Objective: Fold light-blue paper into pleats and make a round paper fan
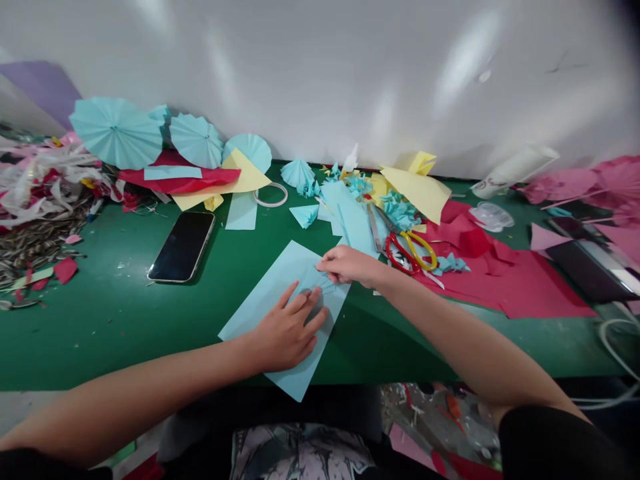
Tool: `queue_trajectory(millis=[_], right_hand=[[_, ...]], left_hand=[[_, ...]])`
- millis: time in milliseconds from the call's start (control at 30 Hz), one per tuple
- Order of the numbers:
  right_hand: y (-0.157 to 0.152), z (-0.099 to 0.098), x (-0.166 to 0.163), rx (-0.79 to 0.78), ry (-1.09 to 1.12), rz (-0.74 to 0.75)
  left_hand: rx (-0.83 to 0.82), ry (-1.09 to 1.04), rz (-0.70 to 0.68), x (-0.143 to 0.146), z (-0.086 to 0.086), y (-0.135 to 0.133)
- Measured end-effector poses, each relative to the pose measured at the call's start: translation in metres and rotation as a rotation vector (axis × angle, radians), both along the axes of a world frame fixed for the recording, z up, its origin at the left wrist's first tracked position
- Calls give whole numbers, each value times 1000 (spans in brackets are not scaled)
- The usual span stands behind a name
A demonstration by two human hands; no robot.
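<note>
A light blue paper sheet [250,320] lies slanted on the green table, its near corner past the front edge. My left hand [290,330] rests on it with the fingers spread, over what looks like a smaller blue paper piece [306,275]. At the sheet's upper right, my right hand [347,265] is closed in a pinch; what sits between the fingertips is too small to make out. Red-handled scissors [403,255] and yellow-handled scissors [423,248] lie beyond the right hand, among blue paper strips [353,217].
A phone [183,247] lies left of the sheet, near a tape roll [271,195]. Pleated blue paper fans [117,133] lean along the wall. Red paper [535,283] covers the right side. Ribbon scraps [50,180] pile up at far left.
</note>
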State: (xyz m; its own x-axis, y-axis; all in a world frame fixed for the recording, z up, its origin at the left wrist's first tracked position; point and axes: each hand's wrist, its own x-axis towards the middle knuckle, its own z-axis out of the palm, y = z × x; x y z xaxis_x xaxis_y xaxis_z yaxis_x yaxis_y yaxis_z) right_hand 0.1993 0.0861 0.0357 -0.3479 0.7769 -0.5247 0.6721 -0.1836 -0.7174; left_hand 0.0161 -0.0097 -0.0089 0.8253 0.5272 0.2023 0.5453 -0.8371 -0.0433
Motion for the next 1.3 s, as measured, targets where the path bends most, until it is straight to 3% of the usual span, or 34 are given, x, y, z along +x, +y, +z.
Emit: queue_trajectory(millis=[167, 433, 567, 933, 1300], right_hand=[[6, -5, 0, -211, 153, -73], [5, -7, -7, -178, 230, -127], [4, -8, -5, -170, 275, -182], [3, -15, -8, -349, 403, -234], [0, -12, -2, -245, 301, -184]], left_hand=[[-10, -16, 1, 1, -1, -1], [59, 21, -8, 2, 6, 8], [106, 57, 79, 7, 8, 14], [145, 58, 124, 20, 0, 10], [99, 69, 151, 23, 1, 4]])
